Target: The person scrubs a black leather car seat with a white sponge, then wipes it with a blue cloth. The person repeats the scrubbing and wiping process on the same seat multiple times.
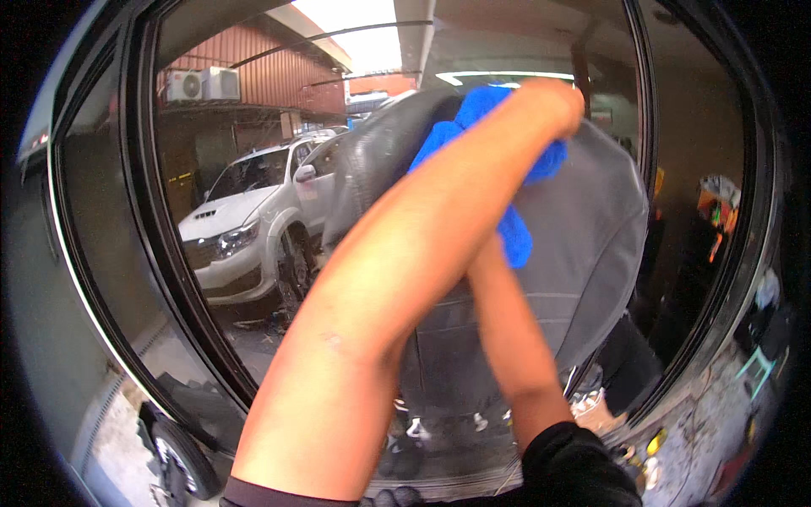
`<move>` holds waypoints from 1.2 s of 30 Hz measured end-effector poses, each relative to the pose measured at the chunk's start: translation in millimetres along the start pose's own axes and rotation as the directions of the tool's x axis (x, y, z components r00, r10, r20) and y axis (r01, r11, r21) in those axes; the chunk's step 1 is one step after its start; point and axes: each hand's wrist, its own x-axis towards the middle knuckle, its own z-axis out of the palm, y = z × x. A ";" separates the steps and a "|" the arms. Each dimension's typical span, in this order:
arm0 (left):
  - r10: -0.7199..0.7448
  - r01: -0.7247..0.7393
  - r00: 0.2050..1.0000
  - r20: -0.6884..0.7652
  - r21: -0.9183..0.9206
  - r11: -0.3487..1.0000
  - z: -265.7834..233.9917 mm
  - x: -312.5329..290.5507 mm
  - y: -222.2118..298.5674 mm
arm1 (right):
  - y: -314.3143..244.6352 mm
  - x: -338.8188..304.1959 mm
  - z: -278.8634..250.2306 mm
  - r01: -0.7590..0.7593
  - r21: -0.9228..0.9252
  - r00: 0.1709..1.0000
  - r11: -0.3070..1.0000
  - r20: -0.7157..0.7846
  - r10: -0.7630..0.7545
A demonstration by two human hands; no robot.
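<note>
My left arm reaches up from the lower left and crosses in front of my right forearm [515,338]. My left hand [553,106] is bent over a bright blue cloth [486,103], its fingers mostly out of sight and a little blurred. The cloth lies bunched against a large dark grey, leather-like seat back [583,228] with stitched seams. Another fold of blue shows below my left forearm, close to my right wrist. My right hand itself is hidden behind the left arm, so its fingers cannot be seen.
Black-framed glass [279,51] stands behind the seat back; a white SUV [253,211] and a red-brown building appear in it. A wheel [182,456] is on the ground at lower left. Scattered items and a pale green stool [754,369] are at right.
</note>
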 end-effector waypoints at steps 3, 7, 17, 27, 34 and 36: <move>0.029 -0.034 0.996 -0.083 -0.056 0.998 7.9 -7.9 -3.1 | 7.8 8.8 33.8 0.217 -0.151 0.975 0.965 -0.018 -0.222; 0.142 -0.152 0.955 -0.259 -0.017 0.988 18.6 -18.8 -2.3 | 57.0 34.3 -6.5 -0.006 -0.145 0.943 0.989 -0.331 -0.043; 0.309 -0.299 0.764 -0.567 0.113 0.948 46.6 -25.3 -32.0 | -5.3 -28.7 108.7 0.308 -0.334 0.951 0.891 0.110 -0.288; 0.417 -0.457 0.662 -0.623 0.105 0.883 33.1 -32.5 -52.1 | 2.0 -55.0 92.6 0.196 -0.437 0.968 0.878 -0.057 -0.245; 0.363 -0.306 0.622 -0.694 0.211 0.928 56.2 -25.5 -45.9 | 11.3 -210.6 45.6 0.054 -0.589 0.970 0.806 0.224 0.099; 0.331 -0.276 0.637 -0.696 0.195 0.941 51.0 -34.4 -42.5 | 14.0 -193.5 22.9 -0.064 -0.737 0.998 0.672 -0.041 0.050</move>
